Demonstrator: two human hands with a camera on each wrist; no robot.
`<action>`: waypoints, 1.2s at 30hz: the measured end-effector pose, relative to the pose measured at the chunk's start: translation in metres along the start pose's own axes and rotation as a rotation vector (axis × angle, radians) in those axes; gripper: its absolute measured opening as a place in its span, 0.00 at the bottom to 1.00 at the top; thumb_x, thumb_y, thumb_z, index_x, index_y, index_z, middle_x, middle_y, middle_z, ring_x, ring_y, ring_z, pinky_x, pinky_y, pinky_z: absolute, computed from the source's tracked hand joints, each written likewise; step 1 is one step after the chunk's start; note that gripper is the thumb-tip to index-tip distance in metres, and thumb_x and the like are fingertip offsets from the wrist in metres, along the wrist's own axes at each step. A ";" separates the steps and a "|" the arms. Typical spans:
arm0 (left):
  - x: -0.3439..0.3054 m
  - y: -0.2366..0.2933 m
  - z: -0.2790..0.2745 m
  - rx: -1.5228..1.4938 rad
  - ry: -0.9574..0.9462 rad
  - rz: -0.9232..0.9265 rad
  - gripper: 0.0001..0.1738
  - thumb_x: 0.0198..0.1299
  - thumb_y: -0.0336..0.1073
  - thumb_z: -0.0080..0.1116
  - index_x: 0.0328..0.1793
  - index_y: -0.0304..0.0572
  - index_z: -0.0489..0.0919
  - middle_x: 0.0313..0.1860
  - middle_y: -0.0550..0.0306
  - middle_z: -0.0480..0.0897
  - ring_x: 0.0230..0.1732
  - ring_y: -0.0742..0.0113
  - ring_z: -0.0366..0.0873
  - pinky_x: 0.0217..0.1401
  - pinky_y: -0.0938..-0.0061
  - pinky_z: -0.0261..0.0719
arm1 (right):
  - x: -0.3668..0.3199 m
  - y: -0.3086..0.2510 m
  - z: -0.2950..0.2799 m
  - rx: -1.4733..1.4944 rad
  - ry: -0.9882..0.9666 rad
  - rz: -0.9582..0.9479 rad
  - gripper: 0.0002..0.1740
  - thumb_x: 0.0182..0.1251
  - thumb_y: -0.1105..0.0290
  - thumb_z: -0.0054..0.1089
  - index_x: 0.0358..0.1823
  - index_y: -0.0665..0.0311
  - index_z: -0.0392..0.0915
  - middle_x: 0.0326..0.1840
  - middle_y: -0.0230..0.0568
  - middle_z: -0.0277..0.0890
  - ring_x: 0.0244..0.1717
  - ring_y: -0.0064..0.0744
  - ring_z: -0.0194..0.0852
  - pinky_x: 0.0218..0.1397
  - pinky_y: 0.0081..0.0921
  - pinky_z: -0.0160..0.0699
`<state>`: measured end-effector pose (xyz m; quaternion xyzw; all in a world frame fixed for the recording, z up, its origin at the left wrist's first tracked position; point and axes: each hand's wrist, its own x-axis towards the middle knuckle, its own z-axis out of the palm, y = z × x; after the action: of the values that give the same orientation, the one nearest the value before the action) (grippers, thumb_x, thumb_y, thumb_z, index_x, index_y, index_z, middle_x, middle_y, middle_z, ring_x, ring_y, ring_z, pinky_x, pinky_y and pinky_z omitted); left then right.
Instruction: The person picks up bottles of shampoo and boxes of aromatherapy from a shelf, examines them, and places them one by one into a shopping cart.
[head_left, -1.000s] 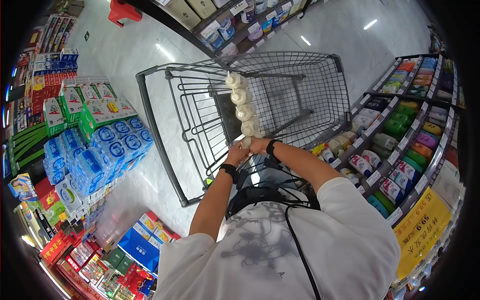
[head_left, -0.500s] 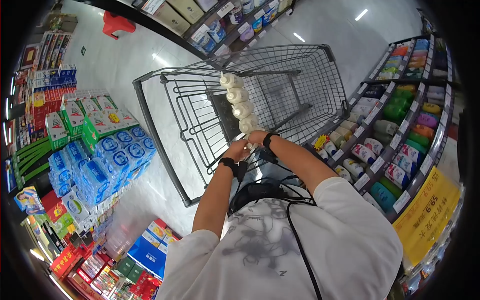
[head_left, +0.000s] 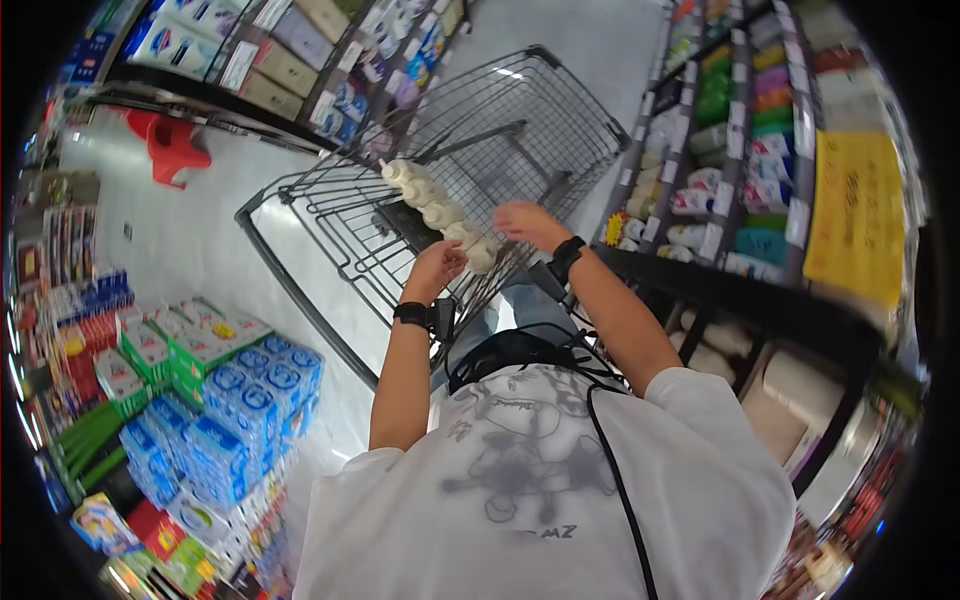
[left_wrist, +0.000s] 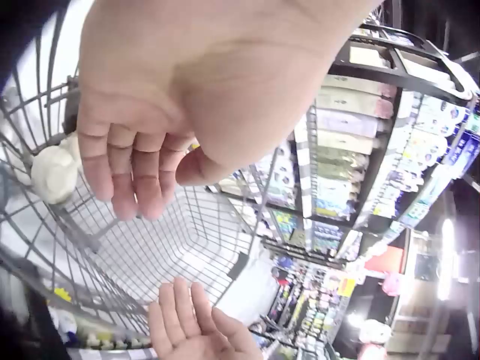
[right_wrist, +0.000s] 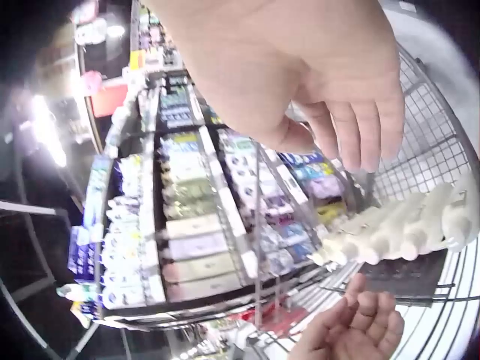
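Several cream-white pump bottles lie in a row in the near part of the wire shopping cart. In the right wrist view the same bottles lie side by side. My left hand hovers by the near end of the row, its fingers loosely bent with nothing in them. To the right of the bottles, my right hand is held over the cart, fingers relaxed and holding nothing. A gap separates the two hands.
Shelves of bottles run along the right side with a yellow price sign. At left stand blue-wrapped packs and green-white cartons. A red stool sits beyond the cart, near another shelf rack.
My hands, together at the near end of the bottle row before, have let go and moved apart. The view has turned, and the cart now sits more to the upper left.
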<state>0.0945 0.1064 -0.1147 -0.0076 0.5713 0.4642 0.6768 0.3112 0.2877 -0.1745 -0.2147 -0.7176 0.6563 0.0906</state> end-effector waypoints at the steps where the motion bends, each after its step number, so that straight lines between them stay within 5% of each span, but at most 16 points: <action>1: -0.009 0.008 0.008 0.011 -0.022 0.033 0.18 0.72 0.41 0.55 0.61 0.38 0.79 0.41 0.56 0.82 0.47 0.62 0.83 0.53 0.72 0.81 | -0.014 -0.007 -0.004 0.251 0.168 0.043 0.20 0.74 0.61 0.54 0.61 0.64 0.77 0.57 0.42 0.83 0.57 0.37 0.83 0.60 0.34 0.80; 3: -0.022 0.018 0.022 0.038 -0.096 0.082 0.18 0.73 0.41 0.54 0.61 0.38 0.79 0.42 0.56 0.82 0.47 0.63 0.83 0.52 0.72 0.81 | -0.036 -0.096 -0.016 0.654 0.442 0.482 0.22 0.75 0.60 0.54 0.64 0.63 0.74 0.59 0.42 0.81 0.59 0.36 0.82 0.61 0.35 0.80; 4: -0.029 0.021 0.029 0.049 -0.133 0.104 0.18 0.73 0.41 0.54 0.61 0.38 0.79 0.42 0.56 0.82 0.47 0.63 0.83 0.52 0.72 0.81 | -0.049 -0.125 -0.018 0.675 0.532 0.483 0.21 0.76 0.61 0.53 0.63 0.65 0.75 0.58 0.46 0.82 0.59 0.38 0.82 0.62 0.33 0.80; 11: -0.085 0.020 0.100 0.175 -0.294 0.293 0.15 0.71 0.36 0.53 0.59 0.39 0.80 0.43 0.59 0.82 0.45 0.68 0.82 0.51 0.74 0.80 | -0.164 -0.251 0.018 0.422 0.746 0.165 0.17 0.77 0.64 0.52 0.59 0.65 0.78 0.53 0.41 0.83 0.56 0.32 0.83 0.59 0.29 0.79; 16: -0.140 0.013 0.203 0.430 -0.575 0.410 0.13 0.75 0.35 0.50 0.57 0.39 0.81 0.43 0.60 0.83 0.43 0.72 0.81 0.50 0.76 0.79 | -0.269 -0.353 0.076 0.091 0.859 -0.073 0.14 0.79 0.72 0.53 0.60 0.68 0.78 0.48 0.32 0.81 0.49 0.20 0.75 0.56 0.22 0.74; 21: -0.222 0.008 0.296 0.697 -0.977 0.593 0.14 0.78 0.36 0.49 0.58 0.38 0.81 0.43 0.59 0.85 0.45 0.73 0.82 0.50 0.77 0.78 | -0.377 -0.442 0.130 -0.086 1.002 -0.176 0.11 0.77 0.76 0.54 0.55 0.71 0.80 0.46 0.43 0.86 0.49 0.29 0.84 0.55 0.27 0.79; 25: -0.304 0.007 0.359 0.749 -1.164 0.642 0.14 0.78 0.36 0.49 0.58 0.38 0.81 0.44 0.60 0.84 0.46 0.73 0.81 0.53 0.77 0.78 | -0.451 -0.473 0.162 0.154 1.144 -0.420 0.09 0.74 0.82 0.52 0.49 0.75 0.81 0.43 0.47 0.86 0.46 0.34 0.86 0.52 0.28 0.82; 30: -0.390 -0.010 0.436 0.697 -1.384 0.824 0.17 0.77 0.34 0.48 0.65 0.33 0.77 0.50 0.55 0.84 0.51 0.69 0.81 0.60 0.73 0.77 | -0.531 -0.472 0.150 0.117 1.439 -0.722 0.13 0.79 0.67 0.49 0.48 0.71 0.78 0.36 0.46 0.83 0.37 0.35 0.84 0.43 0.29 0.81; 33: -0.424 -0.033 0.481 0.620 -1.445 0.907 0.17 0.77 0.33 0.48 0.66 0.32 0.76 0.54 0.52 0.83 0.54 0.68 0.80 0.62 0.72 0.77 | -0.576 -0.442 0.095 0.144 1.610 -0.552 0.14 0.78 0.66 0.53 0.54 0.69 0.77 0.41 0.40 0.81 0.42 0.32 0.82 0.48 0.27 0.80; 34: -0.431 -0.037 0.494 0.657 -1.524 0.827 0.23 0.75 0.33 0.50 0.73 0.31 0.70 0.65 0.46 0.78 0.65 0.63 0.78 0.69 0.69 0.74 | -0.585 -0.428 0.074 0.162 1.656 -0.457 0.15 0.77 0.65 0.54 0.56 0.69 0.77 0.44 0.40 0.80 0.46 0.31 0.81 0.50 0.27 0.79; 36: -0.432 -0.059 0.522 0.692 -1.511 0.786 0.29 0.74 0.34 0.51 0.78 0.31 0.64 0.73 0.42 0.72 0.72 0.58 0.72 0.76 0.68 0.68 | -0.597 -0.395 0.033 0.155 1.702 -0.313 0.21 0.75 0.64 0.57 0.62 0.68 0.73 0.52 0.42 0.79 0.54 0.32 0.79 0.56 0.29 0.78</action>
<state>0.5679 0.0871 0.3731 0.6956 0.0458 0.3455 0.6282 0.7544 -0.0153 0.2997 -0.5245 -0.3807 0.2995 0.7001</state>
